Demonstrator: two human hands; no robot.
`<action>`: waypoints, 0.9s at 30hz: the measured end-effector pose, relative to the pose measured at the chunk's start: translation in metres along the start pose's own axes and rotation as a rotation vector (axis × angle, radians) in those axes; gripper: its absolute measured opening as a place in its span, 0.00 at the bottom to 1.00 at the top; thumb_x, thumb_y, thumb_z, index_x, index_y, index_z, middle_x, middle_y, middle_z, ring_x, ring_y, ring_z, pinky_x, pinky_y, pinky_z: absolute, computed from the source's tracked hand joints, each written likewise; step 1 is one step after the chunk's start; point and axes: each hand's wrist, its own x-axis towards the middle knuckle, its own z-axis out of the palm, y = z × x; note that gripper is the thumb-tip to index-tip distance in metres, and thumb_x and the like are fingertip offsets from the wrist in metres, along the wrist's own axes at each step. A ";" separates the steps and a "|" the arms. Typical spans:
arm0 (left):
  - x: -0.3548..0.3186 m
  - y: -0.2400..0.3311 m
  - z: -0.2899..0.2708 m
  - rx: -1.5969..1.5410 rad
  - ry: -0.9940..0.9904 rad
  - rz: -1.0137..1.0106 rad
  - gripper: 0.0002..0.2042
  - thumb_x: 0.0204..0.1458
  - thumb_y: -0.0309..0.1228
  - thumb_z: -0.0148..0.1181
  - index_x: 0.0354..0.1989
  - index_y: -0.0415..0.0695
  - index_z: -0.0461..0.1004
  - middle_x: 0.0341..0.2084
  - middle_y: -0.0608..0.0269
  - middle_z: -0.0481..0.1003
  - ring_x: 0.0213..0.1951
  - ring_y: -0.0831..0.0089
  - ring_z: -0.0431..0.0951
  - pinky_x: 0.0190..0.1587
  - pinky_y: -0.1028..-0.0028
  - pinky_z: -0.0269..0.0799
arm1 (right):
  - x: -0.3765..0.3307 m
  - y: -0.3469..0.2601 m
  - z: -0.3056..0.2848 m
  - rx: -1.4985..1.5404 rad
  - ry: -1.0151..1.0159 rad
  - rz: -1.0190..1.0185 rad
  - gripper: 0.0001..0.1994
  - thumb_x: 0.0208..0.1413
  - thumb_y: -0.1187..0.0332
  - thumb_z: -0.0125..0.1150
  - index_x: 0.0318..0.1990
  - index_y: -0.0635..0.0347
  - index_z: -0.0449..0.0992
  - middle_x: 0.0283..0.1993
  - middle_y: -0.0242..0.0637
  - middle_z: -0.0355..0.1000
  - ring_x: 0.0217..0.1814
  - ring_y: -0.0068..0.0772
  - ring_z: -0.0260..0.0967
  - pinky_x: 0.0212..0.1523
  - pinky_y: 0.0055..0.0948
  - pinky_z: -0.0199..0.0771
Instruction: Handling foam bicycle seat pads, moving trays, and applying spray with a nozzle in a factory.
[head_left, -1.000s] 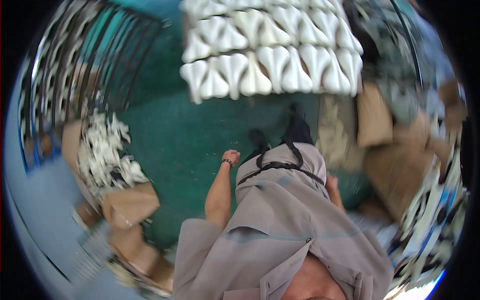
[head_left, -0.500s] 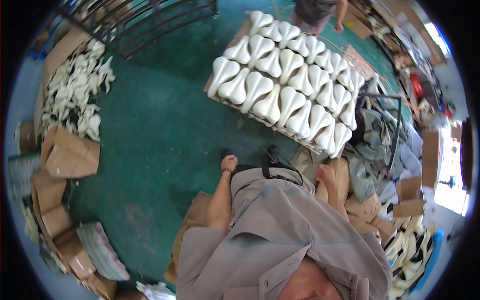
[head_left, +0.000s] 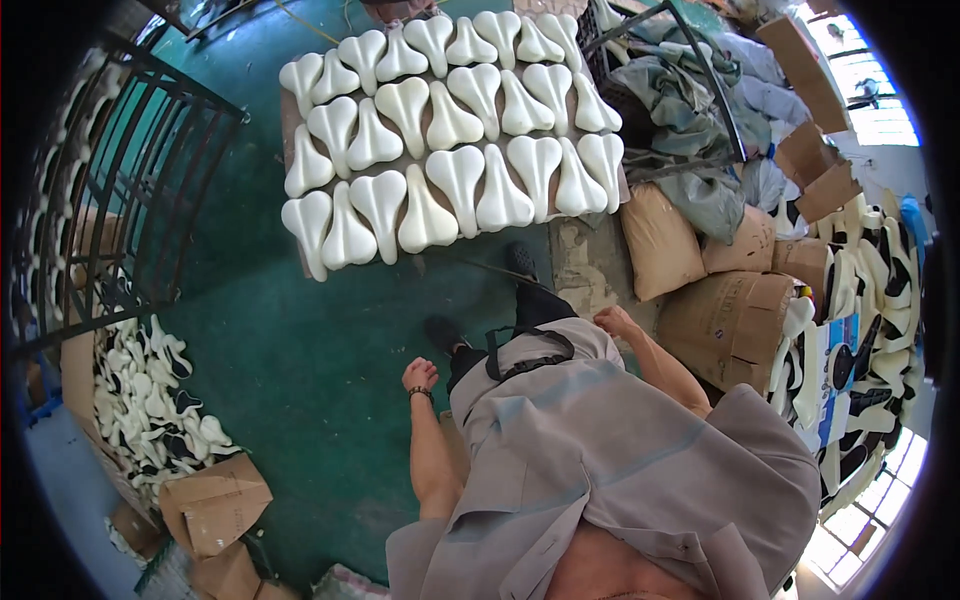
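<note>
My left hand point(head_left: 420, 375), with a dark band at the wrist, hangs beside my left thigh. Its fingers are curled in and nothing shows in them. On the other side, my right hand point(head_left: 614, 321) is held by my right hip, loosely closed, with no object visible. Neither hand touches the white bicycle saddle pads point(head_left: 455, 185) in front of me. These lie in three rows, wide and narrow ends alternating, on a low flat stand point(head_left: 290, 115). The nearest thing to my right hand is a large brown cardboard box point(head_left: 722, 318).
At left stand a dark metal rack point(head_left: 150, 180), a heap of white and black pads point(head_left: 150, 400) and an opened carton point(head_left: 215, 503). To the right are a tan sack point(head_left: 660, 240), grey-green sheeting point(head_left: 675, 105) and stacked saddle pads point(head_left: 880, 290). Part of a person point(head_left: 400, 10) shows beyond the stand.
My view has turned right, so the stand of pads now sits farther left and squarer to me. Both arms still hang at my sides. The other person is now mostly out of view.
</note>
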 end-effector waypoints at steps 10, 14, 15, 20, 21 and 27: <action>-0.049 0.023 0.189 0.367 -0.119 0.008 0.16 0.65 0.33 0.60 0.60 0.44 0.74 0.43 0.58 0.82 0.39 0.66 0.84 0.40 0.61 0.84 | 0.130 0.098 -0.148 0.108 0.223 0.007 0.16 0.59 0.59 0.56 0.35 0.63 0.83 0.27 0.39 0.80 0.27 0.31 0.78 0.26 0.34 0.80; -0.070 0.041 0.277 0.498 -0.255 0.076 0.19 0.64 0.32 0.63 0.61 0.41 0.73 0.43 0.58 0.82 0.41 0.70 0.84 0.41 0.69 0.83 | 0.217 0.084 -0.209 0.176 0.611 -0.053 0.16 0.60 0.58 0.56 0.40 0.59 0.84 0.32 0.46 0.82 0.34 0.43 0.82 0.39 0.41 0.82; -0.072 0.044 0.300 0.546 -0.278 0.091 0.18 0.67 0.33 0.60 0.62 0.42 0.73 0.45 0.58 0.82 0.43 0.71 0.83 0.43 0.70 0.83 | 0.241 0.087 -0.223 0.165 0.691 -0.044 0.16 0.60 0.57 0.56 0.42 0.59 0.84 0.36 0.47 0.82 0.38 0.46 0.82 0.43 0.43 0.82; -0.063 0.060 0.356 0.496 -0.305 0.113 0.18 0.68 0.33 0.58 0.64 0.40 0.72 0.48 0.53 0.81 0.48 0.65 0.84 0.48 0.66 0.83 | 0.357 0.081 -0.258 0.062 0.651 0.008 0.23 0.60 0.50 0.61 0.48 0.63 0.80 0.50 0.51 0.80 0.52 0.58 0.78 0.53 0.47 0.79; -0.057 0.059 0.365 0.476 -0.308 0.101 0.18 0.68 0.33 0.57 0.63 0.40 0.72 0.48 0.53 0.81 0.47 0.66 0.84 0.48 0.67 0.83 | 0.377 0.087 -0.272 0.228 0.526 0.052 0.27 0.61 0.49 0.62 0.55 0.65 0.79 0.56 0.50 0.80 0.57 0.53 0.78 0.56 0.43 0.78; -0.005 0.042 0.396 0.222 -0.163 0.030 0.21 0.69 0.40 0.56 0.64 0.41 0.71 0.48 0.54 0.80 0.46 0.64 0.83 0.49 0.62 0.82 | 0.429 0.090 -0.333 0.561 0.321 0.233 0.46 0.58 0.30 0.58 0.61 0.74 0.75 0.50 0.49 0.79 0.37 0.37 0.79 0.35 0.31 0.81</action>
